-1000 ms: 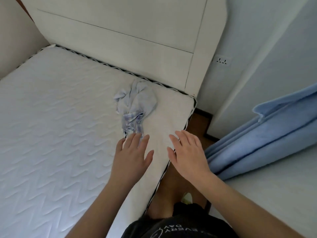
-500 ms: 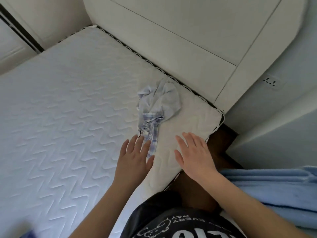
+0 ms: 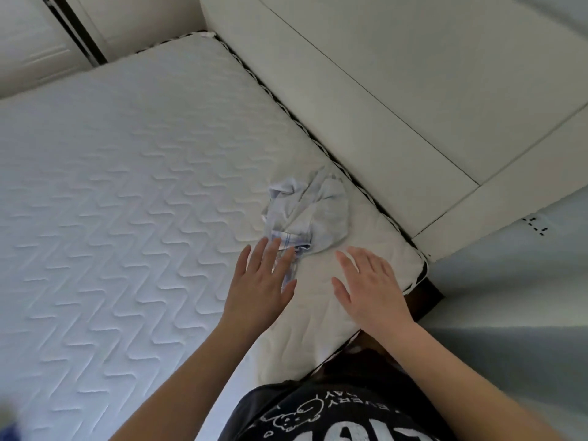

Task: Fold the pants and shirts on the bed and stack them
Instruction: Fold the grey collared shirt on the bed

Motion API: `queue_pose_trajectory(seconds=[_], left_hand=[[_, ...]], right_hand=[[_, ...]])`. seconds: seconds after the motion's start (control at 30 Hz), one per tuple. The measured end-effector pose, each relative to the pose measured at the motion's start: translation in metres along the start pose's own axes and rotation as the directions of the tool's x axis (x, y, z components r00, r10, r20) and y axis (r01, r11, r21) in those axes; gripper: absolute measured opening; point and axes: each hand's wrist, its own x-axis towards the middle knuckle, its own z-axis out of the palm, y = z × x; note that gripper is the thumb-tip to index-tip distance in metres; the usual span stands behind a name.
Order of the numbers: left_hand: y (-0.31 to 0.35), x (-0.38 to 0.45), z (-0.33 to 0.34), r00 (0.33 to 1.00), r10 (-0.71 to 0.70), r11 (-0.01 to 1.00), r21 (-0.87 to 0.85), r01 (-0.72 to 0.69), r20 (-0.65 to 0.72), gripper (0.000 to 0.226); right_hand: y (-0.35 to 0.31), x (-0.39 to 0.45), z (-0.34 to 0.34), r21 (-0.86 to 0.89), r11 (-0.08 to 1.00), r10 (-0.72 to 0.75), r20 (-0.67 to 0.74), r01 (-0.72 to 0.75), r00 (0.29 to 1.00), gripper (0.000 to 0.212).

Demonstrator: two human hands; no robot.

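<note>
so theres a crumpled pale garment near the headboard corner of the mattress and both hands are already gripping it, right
Not quite. The head view shows the crumpled garment near that corner of the mattress, but neither hand grips it: the left hand and right hand are open, fingers straight.

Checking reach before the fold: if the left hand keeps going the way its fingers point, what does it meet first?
The crumpled garment; the left hand already overlaps its plaid edge, though contact is unclear.

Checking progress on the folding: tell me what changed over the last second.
Both hands reached farther toward the crumpled garment; the left hand now overlaps its near plaid end, the right hand hovers beside it. Nothing gripped. Garment stayed bunched near the mattress corner; only the camera swung.
</note>
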Motion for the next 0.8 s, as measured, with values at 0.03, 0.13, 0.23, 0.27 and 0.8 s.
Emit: queue_pose_trajectory(seconds=[0.03, 0.13, 0.23, 0.27, 0.8], left_hand=[[0.0, 0.008, 0.004, 1.0, -0.009, 1.0, 0.002, 0.009, 0.004, 0.054], [0.002, 0.031, 0.017, 0.998, -0.046, 0.999, 0.013, 0.046, 0.038, 0.053], [0.012, 0.051, 0.035, 0.992, -0.094, 0.996, 0.01, 0.093, 0.078, 0.056], [0.017, 0.055, 0.042, 0.99, -0.103, 0.995, 0.01, 0.102, 0.096, 0.059], [0.018, 0.119, 0.201, 0.851, -0.384, 0.921, 0.078, 0.383, 0.357, 0.067]], right_hand=[[0.006, 0.009, 0.003, 0.004, 1.0, -0.019, 0.014, 0.019, 1.0, 0.048], [0.03, 0.038, 0.014, 0.023, 0.998, -0.065, 0.089, 0.063, 0.994, 0.051], [0.053, 0.069, 0.03, 0.055, 0.991, -0.126, 0.142, 0.119, 0.982, 0.051], [0.06, 0.079, 0.035, 0.062, 0.988, -0.15, 0.159, 0.142, 0.976, 0.052], [0.099, 0.221, 0.184, 0.086, 0.878, -0.459, 0.437, 0.472, 0.774, 0.057]])
